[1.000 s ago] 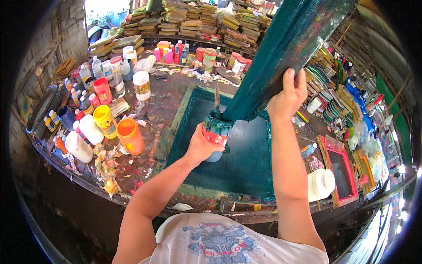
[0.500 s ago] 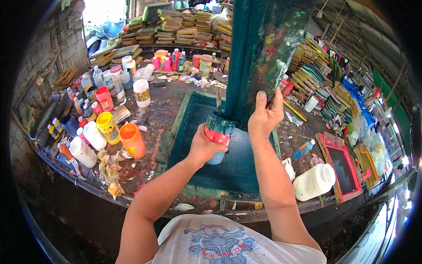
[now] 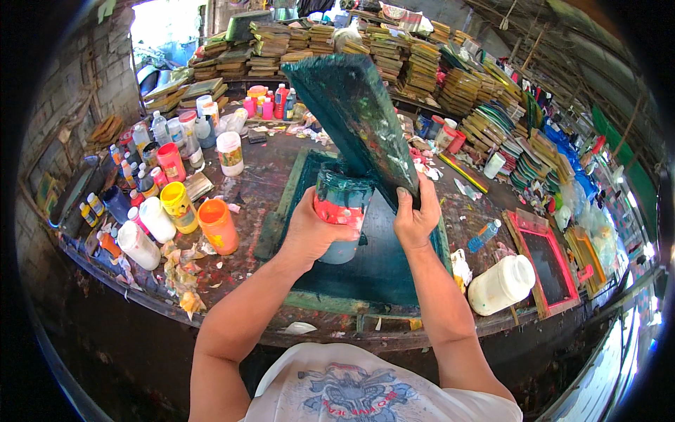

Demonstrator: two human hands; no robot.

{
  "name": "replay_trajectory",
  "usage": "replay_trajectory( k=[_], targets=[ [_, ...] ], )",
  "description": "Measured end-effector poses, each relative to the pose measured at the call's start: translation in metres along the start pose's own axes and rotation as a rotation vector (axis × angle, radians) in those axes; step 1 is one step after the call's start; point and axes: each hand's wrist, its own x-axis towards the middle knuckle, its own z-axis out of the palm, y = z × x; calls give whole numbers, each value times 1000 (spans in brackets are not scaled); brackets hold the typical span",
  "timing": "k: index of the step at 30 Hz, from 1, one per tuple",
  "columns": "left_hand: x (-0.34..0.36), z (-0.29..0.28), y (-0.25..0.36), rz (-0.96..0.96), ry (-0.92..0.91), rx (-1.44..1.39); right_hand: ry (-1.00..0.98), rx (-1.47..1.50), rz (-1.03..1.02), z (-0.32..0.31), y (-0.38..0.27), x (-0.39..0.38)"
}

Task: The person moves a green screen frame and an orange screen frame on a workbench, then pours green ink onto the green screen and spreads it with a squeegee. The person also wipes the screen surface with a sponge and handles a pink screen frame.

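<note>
The jar (image 3: 339, 211) is held above the paint-coated frame (image 3: 351, 307), in the middle of the table (image 3: 246, 184). The left hand (image 3: 311, 231) is wrapped around its left side, thumb across the near face. The right hand (image 3: 417, 216) pinches the lower right edge of the thick board (image 3: 376, 116), thumb on the near face and fingers around the edge. The board tilts, its upper end leaning left and its lower part close to the jar's mouth; I cannot tell whether they touch.

The jar looks stiff-walled and, by judgement, moderately weighty if much is in it; how full it is does not show. Its rim and upper wall are smeared dark green and probably slippery, so the cleaner wall lower down, around the red band, seems the better hold. Whether it is glass or plastic is unclear.

The board seems rigid, sturdy and fairly heavy, likely to twist in a one-handed pinch at its end. Its left side looks wet and slick; the right edge and the drier, speckled near face should grip better.
</note>
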Motion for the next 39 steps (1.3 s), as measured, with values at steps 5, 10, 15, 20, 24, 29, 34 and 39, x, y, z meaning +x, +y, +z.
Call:
replay_trajectory(
  k=[5,10,15,20,24,29,34,39],
  targets=[
    [-18,-24,27,81,11,16,-32,-99,-49,-17,-13,-9],
    [-23,-69,45,124,42,16,-105,-218,-94,-37,-24,-22],
    [-29,-108,55,166,69,43,-161,-309,-121,-54,-31,-43],
    [-43,-143,55,204,100,15,-252,-328,-3,-63,-28,-65],
    [-71,-183,34,123,173,169,-255,-382,74,-57,-13,-65],
    [-118,-214,-5,68,285,329,-331,-339,161,-29,43,-41],
    [-133,-231,-73,57,441,213,-419,-352,172,11,113,-29],
    [-115,-241,-117,-16,563,369,-557,-401,202,50,199,-45]
  ],
)
